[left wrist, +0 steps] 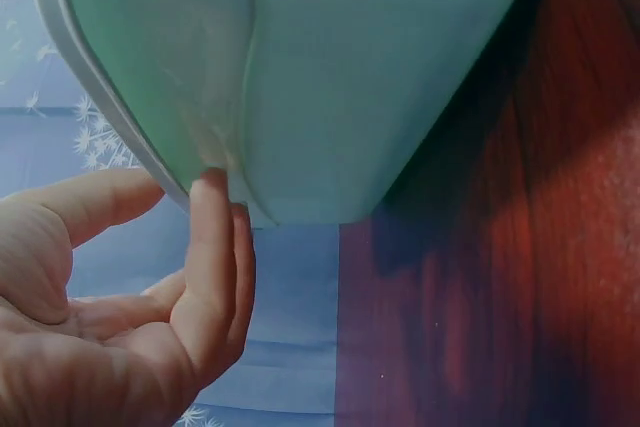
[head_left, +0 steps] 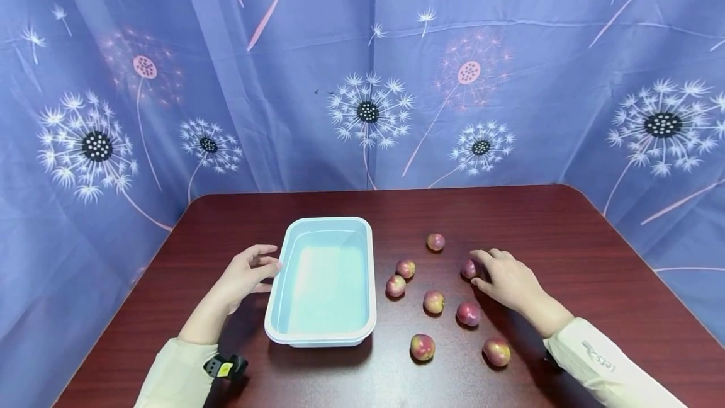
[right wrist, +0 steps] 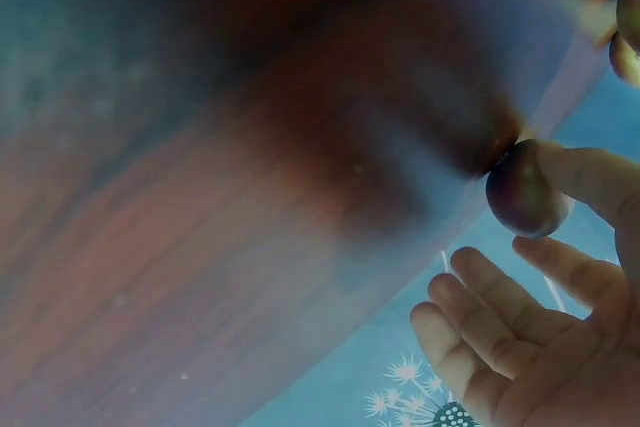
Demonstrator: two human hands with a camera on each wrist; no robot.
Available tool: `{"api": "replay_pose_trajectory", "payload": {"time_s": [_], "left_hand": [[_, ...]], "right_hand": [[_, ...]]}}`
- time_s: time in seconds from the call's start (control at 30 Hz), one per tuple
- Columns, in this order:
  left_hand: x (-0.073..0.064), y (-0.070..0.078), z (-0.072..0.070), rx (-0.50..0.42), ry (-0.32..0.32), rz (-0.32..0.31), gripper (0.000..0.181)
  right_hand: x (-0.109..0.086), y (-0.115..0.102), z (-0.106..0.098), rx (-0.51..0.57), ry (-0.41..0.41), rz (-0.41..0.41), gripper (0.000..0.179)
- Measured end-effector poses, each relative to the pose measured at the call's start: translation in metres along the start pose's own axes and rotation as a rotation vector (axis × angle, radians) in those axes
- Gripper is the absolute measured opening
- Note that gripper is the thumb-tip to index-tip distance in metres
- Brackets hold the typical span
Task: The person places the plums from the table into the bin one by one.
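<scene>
- At 9 o'clock from the right hand (head_left: 510,282), between thumb and forefinger, a plum-like fruit (head_left: 467,269) sat on the bench (head_left: 566,238); the thumb touched it, but whether the two digits pinched it I could not tell.
- Farther along that 9 o'clock line stood a pale blue tub (head_left: 320,337), long axis running 12 to 6; the fruit, roundish, showed no clear axis.
- The right hand was nearer the fruit; the left hand (head_left: 252,272), fingers loosely curved and not clasping, touched the tub's 9 o'clock side.
- Seven other fruits (head_left: 433,301) lay between the right hand's 6 and 10 o'clock.
- The bench was dark red, with a blue dandelion-print curtain (head_left: 289,80) at 12.
</scene>
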State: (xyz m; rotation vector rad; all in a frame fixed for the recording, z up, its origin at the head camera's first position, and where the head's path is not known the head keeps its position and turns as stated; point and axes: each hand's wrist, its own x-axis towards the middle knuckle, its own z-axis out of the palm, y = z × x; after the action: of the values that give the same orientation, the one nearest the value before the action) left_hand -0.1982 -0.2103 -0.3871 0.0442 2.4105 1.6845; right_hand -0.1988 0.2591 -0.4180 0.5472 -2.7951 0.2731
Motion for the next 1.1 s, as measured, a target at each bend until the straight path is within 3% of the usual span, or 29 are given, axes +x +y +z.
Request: {"api": "replay_pose_trajectory", "payload": {"time_s": [0.7, 1.1], "left_hand": [[0.000, 0.000, 0.001, -0.060, -0.002, 0.008, 0.047], [0.000, -0.003, 0.001, -0.071, -0.013, -0.018, 0.049]], "right_hand": [[0.004, -0.001, 0.004, -0.021, -0.017, 0.002, 0.039], [0.005, -0.001, -0.007, -0.047, -0.004, 0.007, 0.038]]}}
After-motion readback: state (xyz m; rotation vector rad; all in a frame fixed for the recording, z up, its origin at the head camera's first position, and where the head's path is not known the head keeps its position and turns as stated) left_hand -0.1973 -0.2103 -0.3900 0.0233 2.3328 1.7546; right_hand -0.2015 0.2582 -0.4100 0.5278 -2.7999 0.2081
